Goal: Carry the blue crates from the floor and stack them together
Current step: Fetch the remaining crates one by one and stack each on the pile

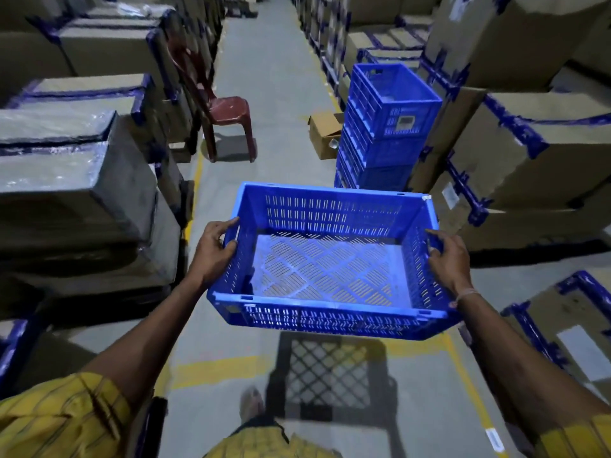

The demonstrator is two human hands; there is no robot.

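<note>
Yellow checked sleeves frame the bottom corners. Fingers of the left hand (215, 247) curl round the left end wall of the empty blue slotted plastic crate (325, 276); the right hand (448, 257) grips the opposite end, holding it mid-frame above the grey floor (277, 77). Upper right, a stack of blue crates (385, 127) already stands; this one seemingly goes on next.

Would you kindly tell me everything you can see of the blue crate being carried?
The blue crate is a shallow rectangular tray of what looks like moulded plastic, with slotted walls and a base perforated in a diamond pattern. It is empty, open side up and roughly level, held clear of the floor above its own latticed shadow. The left hand grips its left short wall, the right hand its right wall. Nothing else touches it.
</note>
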